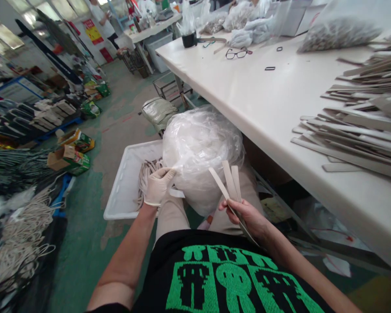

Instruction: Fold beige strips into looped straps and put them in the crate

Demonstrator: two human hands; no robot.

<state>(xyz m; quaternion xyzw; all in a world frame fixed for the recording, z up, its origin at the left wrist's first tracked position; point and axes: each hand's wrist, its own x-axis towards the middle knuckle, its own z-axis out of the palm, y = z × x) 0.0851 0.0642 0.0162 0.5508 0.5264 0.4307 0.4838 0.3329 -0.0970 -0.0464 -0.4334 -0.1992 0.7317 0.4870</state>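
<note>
So the hands are apart: the bare right hand (243, 211) is clamped on a few flat beige strips (228, 180), fanned out above the lap. The gloved left hand (159, 186) is at the big plastic bag (203, 143) (can't tell if it's closed on the film, tbh). There's a big strip pile (358, 130) on the surface (280, 93) too.

Table (267, 100) at right — strip pile (371, 135) on its right side, eyeglasses (236, 54) farther back. Left of it, plastic bag (202, 143), held strips (229, 179) on its near side; farther left, bin (117, 187), straps (144, 176) inside.
</note>
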